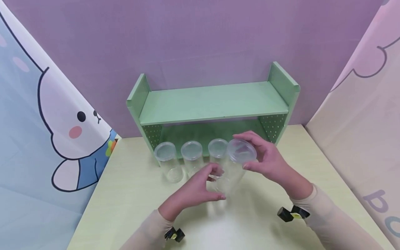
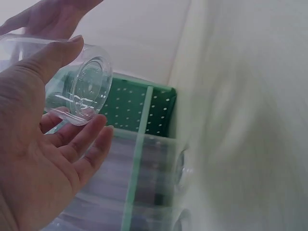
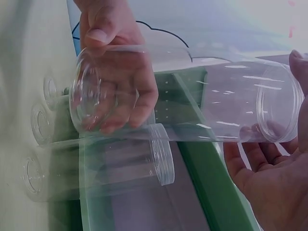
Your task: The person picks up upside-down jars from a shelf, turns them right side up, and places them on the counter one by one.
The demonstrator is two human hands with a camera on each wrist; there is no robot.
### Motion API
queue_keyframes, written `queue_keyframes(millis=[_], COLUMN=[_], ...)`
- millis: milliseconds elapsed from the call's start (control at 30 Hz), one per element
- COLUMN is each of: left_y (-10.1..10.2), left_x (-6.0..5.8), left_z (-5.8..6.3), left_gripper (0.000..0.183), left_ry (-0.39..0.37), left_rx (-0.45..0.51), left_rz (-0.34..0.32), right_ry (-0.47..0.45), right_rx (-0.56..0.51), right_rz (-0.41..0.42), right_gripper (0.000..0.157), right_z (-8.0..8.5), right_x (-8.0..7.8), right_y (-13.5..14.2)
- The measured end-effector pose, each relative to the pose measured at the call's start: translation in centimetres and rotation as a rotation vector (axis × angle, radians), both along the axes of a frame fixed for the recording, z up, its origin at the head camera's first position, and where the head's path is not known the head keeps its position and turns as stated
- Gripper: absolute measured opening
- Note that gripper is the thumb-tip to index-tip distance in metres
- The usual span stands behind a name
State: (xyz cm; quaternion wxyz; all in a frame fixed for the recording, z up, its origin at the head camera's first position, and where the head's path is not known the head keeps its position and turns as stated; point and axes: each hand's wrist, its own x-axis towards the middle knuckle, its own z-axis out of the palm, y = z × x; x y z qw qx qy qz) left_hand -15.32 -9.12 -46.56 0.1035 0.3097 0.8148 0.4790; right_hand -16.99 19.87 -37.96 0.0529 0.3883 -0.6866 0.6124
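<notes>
Both hands hold a tall clear plastic jar (image 1: 233, 173) tilted over the table, its round top (image 1: 241, 151) toward the upper right. My right hand (image 1: 271, 161) grips the top end, thumb on the near side and fingers around the far side. Lower down, my left hand (image 1: 197, 189) has its thumb and fingers around the base end; in the left wrist view the jar's round bottom (image 2: 91, 86) shows between them. Three similar lidded jars stand in a row just beyond: a left one (image 1: 167, 158), a middle one (image 1: 192, 152) and a right one (image 1: 217, 147), partly hidden by the held jar.
A green two-level shelf (image 1: 215, 102) with perforated side panels stands behind the jars, against a purple backdrop (image 1: 203, 41). The pale table (image 1: 125, 194) extends to both sides. Printed cloth with a cartoon animal (image 1: 75, 132) hangs at the left; another cloth (image 1: 368, 139) is at right.
</notes>
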Motion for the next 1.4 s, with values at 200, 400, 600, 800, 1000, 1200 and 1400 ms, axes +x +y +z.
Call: queue_keyframes(millis=[200, 400, 600, 800, 1000, 1200, 1400], left_y=[0.5, 0.5, -0.2, -2.3, -4.8, -6.4, -6.8], left_x=[0.0, 0.1, 0.2, 0.2, 0.1, 0.0, -0.1], left_z=[-0.3, -0.2, -0.2, -0.1, 0.2, 0.0, -0.3], left_gripper=[0.083, 0.085, 0.089, 0.077, 0.056, 0.044, 0.040], left_ry=[0.002, 0.000, 0.004, 0.044, 0.059, 0.044, 0.035], left_rx=[-0.015, -0.028, -0.023, -0.012, -0.019, -0.005, -0.009], left_rz=[0.010, 0.017, 0.028, 0.052, 0.081, 0.099, 0.095], right_ry=[0.019, 0.035, 0.025, 0.020, 0.034, 0.093, 0.102], right_rx=[0.000, 0.011, 0.042, 0.061, 0.073, 0.147, 0.175], right_rz=[0.003, -0.007, -0.050, -0.075, -0.113, -0.193, -0.276], right_gripper=[0.071, 0.070, 0.072, 0.077, 0.077, 0.079, 0.077], right_z=[0.0, -0.1, -0.1, -0.7, -1.4, -1.9, -2.5], right_x=[0.0, -0.1, 0.1, -0.2, -0.6, -1.5, -2.9], right_y=[-0.3, -0.2, 0.1, 0.9, 2.0, 3.3, 4.5])
